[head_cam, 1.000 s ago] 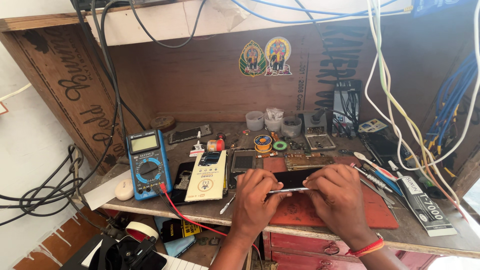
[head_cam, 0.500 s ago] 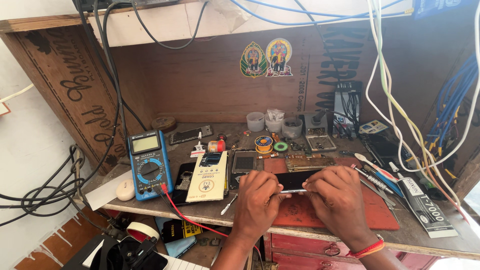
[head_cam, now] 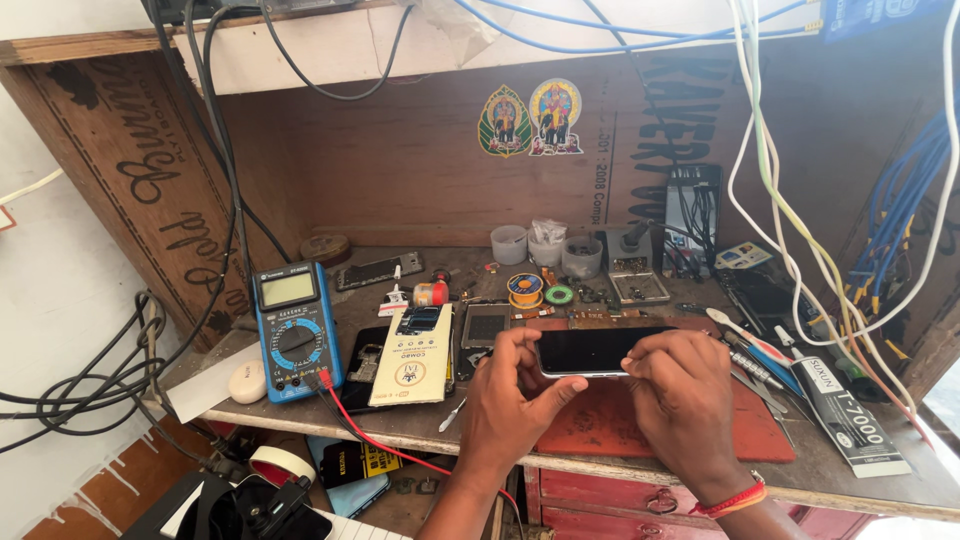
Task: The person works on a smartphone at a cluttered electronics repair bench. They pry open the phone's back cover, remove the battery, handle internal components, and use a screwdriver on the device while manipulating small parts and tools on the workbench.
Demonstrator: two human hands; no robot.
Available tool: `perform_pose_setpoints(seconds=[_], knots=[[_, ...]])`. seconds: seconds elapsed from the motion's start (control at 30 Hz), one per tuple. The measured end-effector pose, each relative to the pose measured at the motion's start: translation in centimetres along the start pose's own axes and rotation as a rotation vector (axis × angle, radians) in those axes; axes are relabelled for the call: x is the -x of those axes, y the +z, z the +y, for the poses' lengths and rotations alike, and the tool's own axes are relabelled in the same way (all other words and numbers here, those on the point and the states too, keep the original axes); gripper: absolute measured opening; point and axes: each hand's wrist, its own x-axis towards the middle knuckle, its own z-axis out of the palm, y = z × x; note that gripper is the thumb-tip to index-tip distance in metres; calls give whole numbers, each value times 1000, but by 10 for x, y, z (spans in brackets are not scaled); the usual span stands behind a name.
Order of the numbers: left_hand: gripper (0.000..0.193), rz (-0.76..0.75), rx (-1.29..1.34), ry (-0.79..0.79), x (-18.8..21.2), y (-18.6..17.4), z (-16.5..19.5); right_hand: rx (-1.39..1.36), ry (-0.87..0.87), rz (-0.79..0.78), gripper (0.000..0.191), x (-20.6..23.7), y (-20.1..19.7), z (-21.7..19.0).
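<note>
A black smartphone [head_cam: 592, 350] is held lengthwise above a red work mat [head_cam: 640, 425], its dark screen tilted toward me. My left hand [head_cam: 512, 398] grips its left end, thumb along the lower edge. My right hand [head_cam: 685, 398] grips its right end, fingers curled over the top edge; a red thread band circles that wrist. Both hands hover over the front middle of the wooden bench [head_cam: 880, 480].
A blue multimeter [head_cam: 295, 330] with a red lead stands at the left, beside a pale phone back cover [head_cam: 412, 342]. Small cups [head_cam: 546, 245], solder reels [head_cam: 523, 287], tools [head_cam: 760, 355] and a glue tube [head_cam: 850, 415] crowd the back and right. Cables [head_cam: 780, 220] hang overhead.
The phone has tipped up from edge-on, so its dark screen faces me. Both hands kept their grip and shifted only slightly.
</note>
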Motion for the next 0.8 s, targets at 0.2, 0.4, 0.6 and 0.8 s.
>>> perform_pose_setpoints(seconds=[0.2,0.4,0.6,0.8], knots=[[75,-42,-6,27,3,-2,-2,12,-10,-9,18,0,0,-1],[72,-5,-19,63,4,-3,-2,-18,-7,-41,18,-1,2,-1],[68,-23,22,90,3,-2,-4,-27,14,-57,19,-3,0,-4],[65,12,20,176,4,-2,-6,78,70,5,28,-8,0,-8]])
